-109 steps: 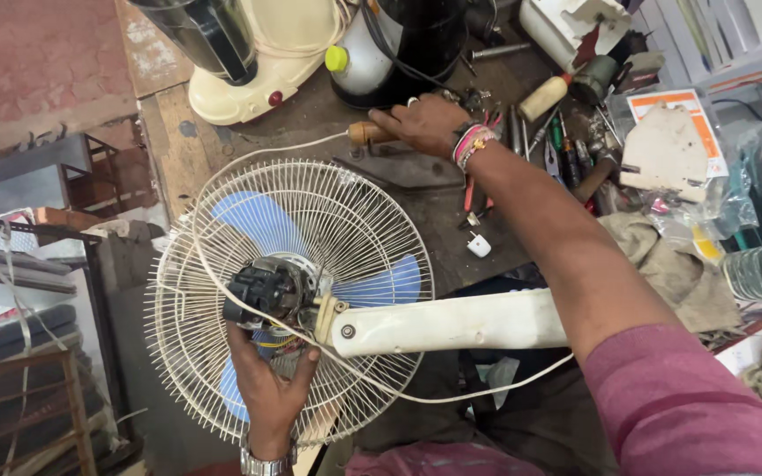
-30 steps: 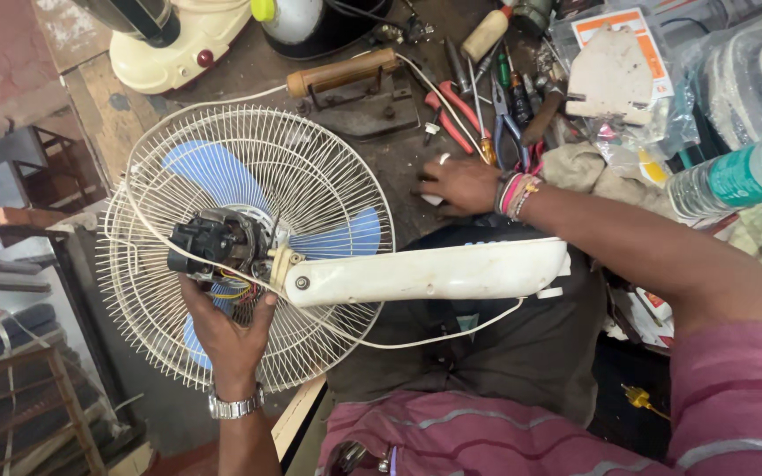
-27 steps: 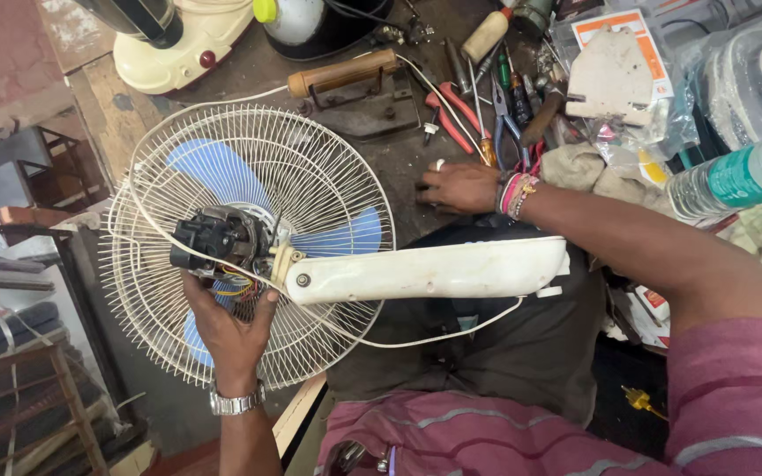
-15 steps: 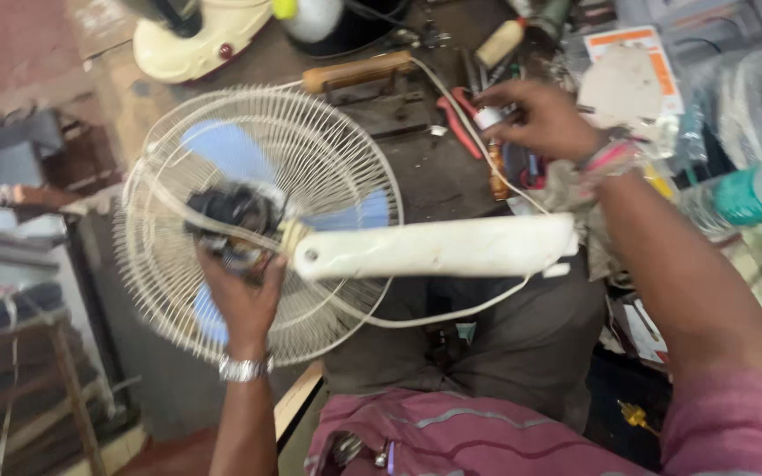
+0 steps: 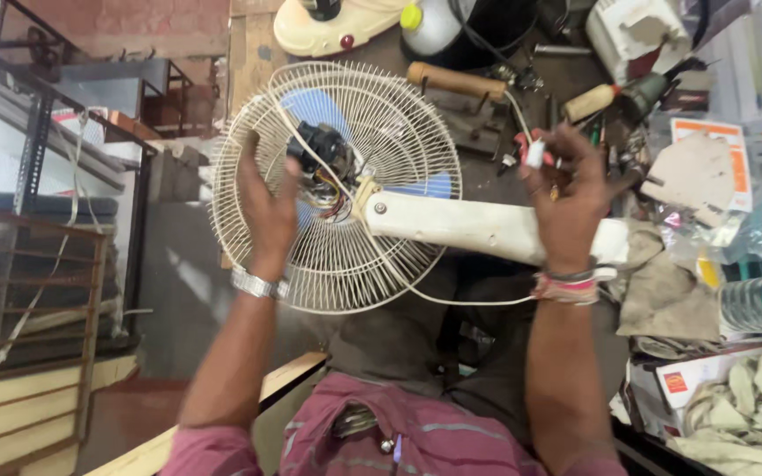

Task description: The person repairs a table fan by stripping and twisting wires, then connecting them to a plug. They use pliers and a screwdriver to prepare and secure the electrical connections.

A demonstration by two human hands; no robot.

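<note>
Cream wire fan guard [image 5: 346, 256] and its exposed black motor [image 5: 319, 148] lie across the person's lap at a cluttered workbench [image 5: 487, 97]. Left hand [image 5: 266, 207], fingers spread, rests against the guard beside the motor. Right hand [image 5: 566, 194] pinches a small white part [image 5: 535, 154] above the fan's cream stem [image 5: 469, 225].

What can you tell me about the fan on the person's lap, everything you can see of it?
The fan lies tilted across the person's lap and the workbench edge, rear side up. Its round cream wire guard encloses pale blue blades. The dark motor sits bare at the centre, coloured wires showing beneath it. A cream plastic neck runs rightward from the motor, and a white cord loops below it. The left hand rests against the guard beside the motor; the right hand is raised above the neck, holding a small white part.
</note>
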